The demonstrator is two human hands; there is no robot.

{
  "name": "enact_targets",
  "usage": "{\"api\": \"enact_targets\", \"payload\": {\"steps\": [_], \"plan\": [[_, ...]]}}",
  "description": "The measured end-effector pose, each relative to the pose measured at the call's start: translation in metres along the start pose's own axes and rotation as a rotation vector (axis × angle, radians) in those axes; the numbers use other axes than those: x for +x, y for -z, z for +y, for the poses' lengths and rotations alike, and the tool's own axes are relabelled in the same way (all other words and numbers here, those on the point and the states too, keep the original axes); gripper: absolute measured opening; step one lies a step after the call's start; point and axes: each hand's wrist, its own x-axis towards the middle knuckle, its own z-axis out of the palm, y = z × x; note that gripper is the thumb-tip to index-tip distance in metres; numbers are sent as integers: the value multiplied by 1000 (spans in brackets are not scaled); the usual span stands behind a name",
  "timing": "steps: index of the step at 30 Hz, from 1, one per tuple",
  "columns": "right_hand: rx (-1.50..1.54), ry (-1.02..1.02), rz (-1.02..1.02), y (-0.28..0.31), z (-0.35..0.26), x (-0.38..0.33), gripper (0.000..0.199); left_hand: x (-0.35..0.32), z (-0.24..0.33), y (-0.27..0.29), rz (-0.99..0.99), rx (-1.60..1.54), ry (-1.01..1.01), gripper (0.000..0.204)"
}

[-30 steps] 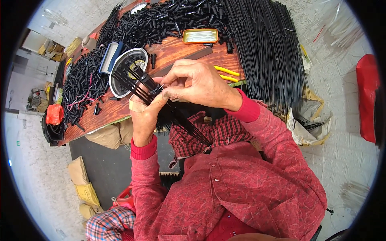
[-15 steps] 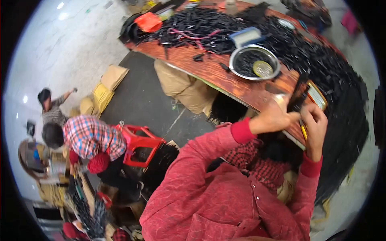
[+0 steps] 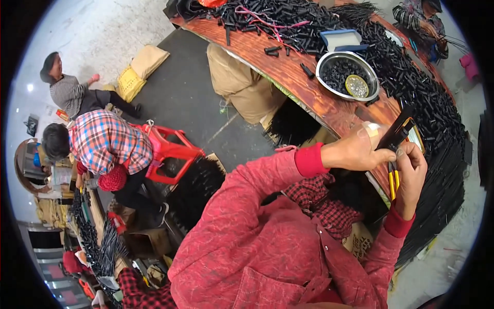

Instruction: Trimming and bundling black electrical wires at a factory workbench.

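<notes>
My left hand (image 3: pixel 357 149), with a pale patch of tape on its back, is closed around several dark black plastic pieces (image 3: pixel 397 131) that stick up past the fingers. My right hand (image 3: pixel 413 167) meets it at the fingertips, with thumb and fingers bent against the lower end of these pieces. Against the right palm lies a small tool with two yellow handles (image 3: pixel 394 183), like pliers or snips; its head is hidden. Both hands are over the near edge of a reddish wooden table (image 3: pixel 288 69). Just beyond them a yellow-rimmed case (image 3: pixel 416 138) is partly covered.
A metal bowl (image 3: pixel 321 85) holds small black parts and a round tub of silvery bits (image 3: pixel 357 86). Behind it are a blue-and-white box (image 3: pixel 340 39) and heaped black tubes (image 3: pixel 437 95). Co-workers, a red stool (image 3: pixel 172 149) and brown sacks (image 3: pixel 229 72) are to the left.
The view has shifted, so the table and bowl sit farther right. My hands have come together at the black pieces, and both yellow handles now show. A co-worker at far left has changed posture.
</notes>
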Motion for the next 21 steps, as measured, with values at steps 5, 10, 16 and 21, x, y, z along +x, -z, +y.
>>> {"api": "enact_targets", "payload": {"steps": [5,10,16,21], "plan": [[-35,-11,15,0,-6,-5,12,3,1,1,-64,192,92,36],[35,-54,16,3,-1,-8,13,0,-3,-8,-5,133,26,35],[18,-57,24,6,1,-10,14,1,2,-15,48,63,34,32],[15,-16,15,9,0,-13,14,2,6,-14,-5,106,43,32]]}}
